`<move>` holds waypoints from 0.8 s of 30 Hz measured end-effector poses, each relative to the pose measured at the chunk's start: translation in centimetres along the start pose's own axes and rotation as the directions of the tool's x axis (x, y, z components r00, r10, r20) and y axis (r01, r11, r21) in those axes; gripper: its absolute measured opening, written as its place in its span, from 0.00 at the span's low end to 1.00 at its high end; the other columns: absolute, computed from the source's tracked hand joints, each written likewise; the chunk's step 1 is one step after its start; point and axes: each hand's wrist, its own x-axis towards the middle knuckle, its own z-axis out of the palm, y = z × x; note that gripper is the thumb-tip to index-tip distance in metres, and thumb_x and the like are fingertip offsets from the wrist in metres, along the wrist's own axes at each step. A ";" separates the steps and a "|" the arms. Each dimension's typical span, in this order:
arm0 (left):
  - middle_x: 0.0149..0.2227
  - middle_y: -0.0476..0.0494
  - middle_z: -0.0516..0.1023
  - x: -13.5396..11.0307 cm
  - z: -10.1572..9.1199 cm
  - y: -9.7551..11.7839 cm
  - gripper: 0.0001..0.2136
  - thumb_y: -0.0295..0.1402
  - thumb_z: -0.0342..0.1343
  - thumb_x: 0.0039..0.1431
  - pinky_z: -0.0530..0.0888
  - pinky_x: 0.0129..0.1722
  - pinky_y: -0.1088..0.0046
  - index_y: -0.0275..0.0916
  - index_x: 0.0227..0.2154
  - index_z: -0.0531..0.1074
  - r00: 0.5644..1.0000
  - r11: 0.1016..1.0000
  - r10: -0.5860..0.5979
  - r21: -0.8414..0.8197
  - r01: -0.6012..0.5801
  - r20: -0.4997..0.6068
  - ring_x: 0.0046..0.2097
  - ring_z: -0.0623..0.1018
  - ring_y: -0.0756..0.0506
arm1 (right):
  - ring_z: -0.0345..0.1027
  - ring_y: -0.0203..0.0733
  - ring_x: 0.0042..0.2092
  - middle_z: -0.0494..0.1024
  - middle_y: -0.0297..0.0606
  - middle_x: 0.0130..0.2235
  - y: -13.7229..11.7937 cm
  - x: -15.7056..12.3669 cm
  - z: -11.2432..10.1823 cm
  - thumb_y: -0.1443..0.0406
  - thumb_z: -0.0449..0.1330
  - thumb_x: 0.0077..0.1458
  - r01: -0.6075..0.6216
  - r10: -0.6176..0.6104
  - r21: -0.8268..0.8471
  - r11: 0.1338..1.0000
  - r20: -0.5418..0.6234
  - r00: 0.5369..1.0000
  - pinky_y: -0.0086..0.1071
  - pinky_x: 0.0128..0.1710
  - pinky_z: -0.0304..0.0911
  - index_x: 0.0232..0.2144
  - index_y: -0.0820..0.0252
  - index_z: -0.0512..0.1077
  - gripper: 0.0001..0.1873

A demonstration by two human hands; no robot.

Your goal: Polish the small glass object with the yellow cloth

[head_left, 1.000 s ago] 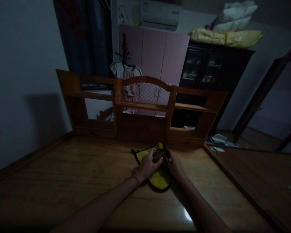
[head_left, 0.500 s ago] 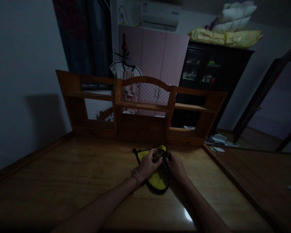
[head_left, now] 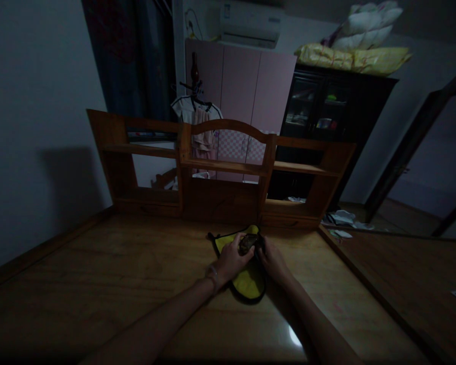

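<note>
My left hand (head_left: 233, 259) is closed around a dark, rounded, glossy object (head_left: 248, 245) with brownish glints; the dim light hides its kind. At that object's right side is my right hand (head_left: 274, 262), its fingers bent and pressed together on something black (head_left: 261, 246). Whether this black piece belongs to the glossy object or to the cloth's edging, I cannot tell. Beneath both hands lies a yellow cloth (head_left: 250, 284) with black trim, spread on the wooden desk (head_left: 155, 274). My left hand covers part of the cloth.
A wooden shelf unit (head_left: 228, 165) with open compartments stands along the desk's far edge. On the left is a wall (head_left: 41, 126). Papers (head_left: 342, 218) lie beyond the desk's right edge, beside another wooden surface (head_left: 410, 268). Pink wardrobes (head_left: 241, 91) stand farther back.
My right hand has shifted slightly to the left beside the glossy object. The far edge of the yellow cloth has moved a little. My left hand keeps its place.
</note>
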 end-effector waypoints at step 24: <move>0.42 0.45 0.78 -0.1 -0.2 0.1 0.16 0.41 0.55 0.58 0.72 0.41 0.72 0.43 0.48 0.67 0.999 1.000 0.008 -0.024 -0.007 0.035 0.43 0.78 0.44 | 0.70 0.44 0.45 0.76 0.43 0.43 -1.0 -0.3 -1.3 0.63 0.45 0.64 -0.054 0.060 -0.051 0.997 0.114 0.992 0.33 0.46 0.60 0.43 0.60 0.68 0.14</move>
